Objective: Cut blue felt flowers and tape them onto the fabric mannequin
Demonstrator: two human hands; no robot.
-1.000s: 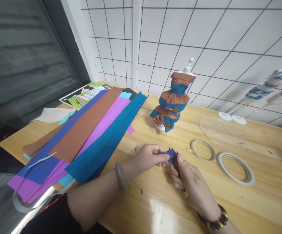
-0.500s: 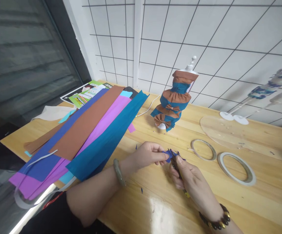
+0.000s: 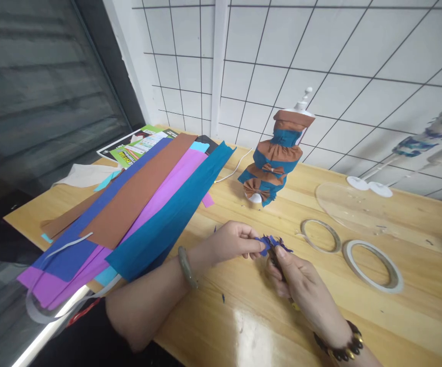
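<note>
Above the front of the table, my left hand (image 3: pixel 240 241) pinches a small piece of blue crepe paper (image 3: pixel 264 245) with ragged, fringed edges. Opposite it, my right hand (image 3: pixel 297 275) is closed around a dark hand tool (image 3: pixel 276 261) with yellow on its handle end. The tool's tip meets the blue paper. My fingers cover most of the tool, so I cannot tell whether it is scissors or pliers. A tiny blue scrap (image 3: pixel 223 298) lies on the wood below my left hand.
Long strips of brown (image 3: pixel 129 188), purple and teal crepe paper (image 3: pixel 171 214) lie at left. Behind my hands stands a small dress form (image 3: pixel 278 153) in brown and teal ruffles. Two tape rolls (image 3: pixel 374 267) and a clear disc (image 3: pixel 343 204) sit at right, near white stands (image 3: pixel 379 189).
The view has shifted slightly, so the table items sit a little further right. Both hands keep their hold on the blue paper and the tool, almost unmoved.
</note>
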